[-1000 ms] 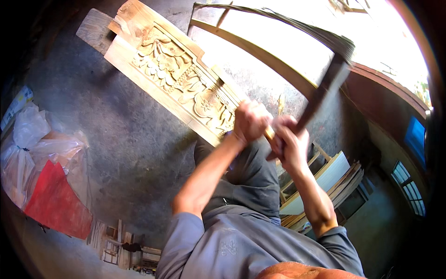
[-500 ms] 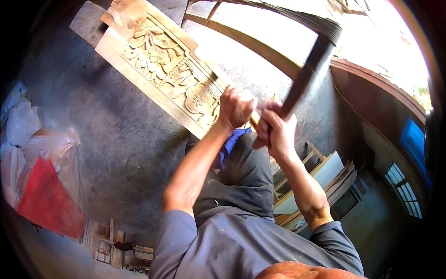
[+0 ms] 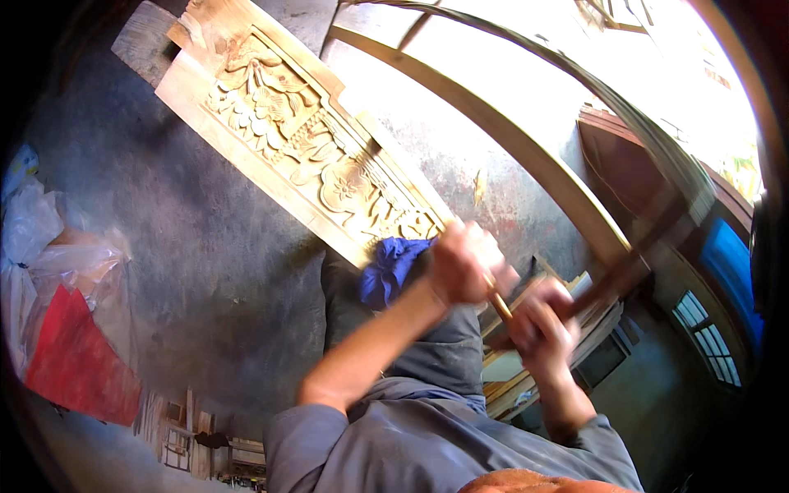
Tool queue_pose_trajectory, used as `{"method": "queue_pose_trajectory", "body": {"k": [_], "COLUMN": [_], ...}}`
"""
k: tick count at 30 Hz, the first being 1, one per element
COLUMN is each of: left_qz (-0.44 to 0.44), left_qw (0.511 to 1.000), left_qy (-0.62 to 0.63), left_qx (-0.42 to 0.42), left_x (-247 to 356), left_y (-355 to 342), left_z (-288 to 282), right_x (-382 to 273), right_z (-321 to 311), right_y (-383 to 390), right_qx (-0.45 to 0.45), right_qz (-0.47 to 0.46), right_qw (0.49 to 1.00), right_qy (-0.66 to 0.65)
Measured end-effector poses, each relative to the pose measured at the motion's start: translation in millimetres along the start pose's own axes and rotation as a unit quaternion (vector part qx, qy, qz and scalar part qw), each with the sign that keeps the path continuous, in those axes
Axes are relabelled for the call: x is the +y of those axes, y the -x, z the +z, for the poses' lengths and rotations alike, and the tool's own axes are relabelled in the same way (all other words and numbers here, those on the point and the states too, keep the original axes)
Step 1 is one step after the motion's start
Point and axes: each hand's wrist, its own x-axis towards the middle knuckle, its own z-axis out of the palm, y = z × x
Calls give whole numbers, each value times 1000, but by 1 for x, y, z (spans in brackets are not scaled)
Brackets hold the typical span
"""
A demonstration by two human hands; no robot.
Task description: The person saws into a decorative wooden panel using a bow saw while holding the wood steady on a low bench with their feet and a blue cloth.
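Observation:
A large wooden frame saw [image 3: 493, 123] with a twisted cord along its outer side spans from the top to the right. My right hand [image 3: 544, 324] is closed around the dark end bar of its frame, blurred by motion. Up and left of it, my left hand [image 3: 470, 261] is closed on a narrow brown strip [image 3: 500, 306] that runs between both hands and seems part of the saw. A carved wooden panel [image 3: 329, 185] with flowers and leaves stretches to the upper left. Bunched blue cloth [image 3: 390, 267] lies at its near end, by my knee.
A grey wooden block [image 3: 146, 45] lies under the panel's far end. Clear plastic wrapping [image 3: 86, 255] and a red sheet [image 3: 82, 361] sit at the left. Boards [image 3: 509, 378] are stacked behind my right arm. A brown wall edge [image 3: 612, 152] stands at the right.
Both hands and the saw have swung down and to the right. The saw's corded end has tilted lower, and more of the blue cloth and panel end shows.

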Motion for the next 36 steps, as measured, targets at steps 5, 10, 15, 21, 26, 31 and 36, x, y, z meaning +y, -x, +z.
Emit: {"method": "queue_pose_trajectory", "body": {"k": [5, 10, 15, 21, 26, 31, 36], "left_qz": [17, -24, -48, 26, 13, -47, 10], "left_qw": [999, 997, 996, 997, 999, 993, 996], "left_qy": [-27, 67, 65, -70, -6, 96, -23], "left_qx": [20, 7, -41, -27, -29, -56, -86], "left_x": [-87, 111, 117, -106, 10, 157, -6], "left_y": [-14, 4, 9, -12, 4, 17, 27], "left_z": [-10, 3, 3, -7, 11, 12, 19], "right_x": [24, -31, -21, 42, 13, -31, 58], "right_z": [35, -80, -90, 36, -35, -108, -53], "right_y": [-66, 95, 96, -99, -1, 125, -8], "right_qx": [-61, -44, -47, -75, -56, -78, -53], "right_qz": [-11, -12, -19, -31, 30, -46, -22], "right_qw": [996, 995, 995, 997, 998, 996, 996], "right_qy": [57, 83, 92, 13, 4, 25, -66]}}
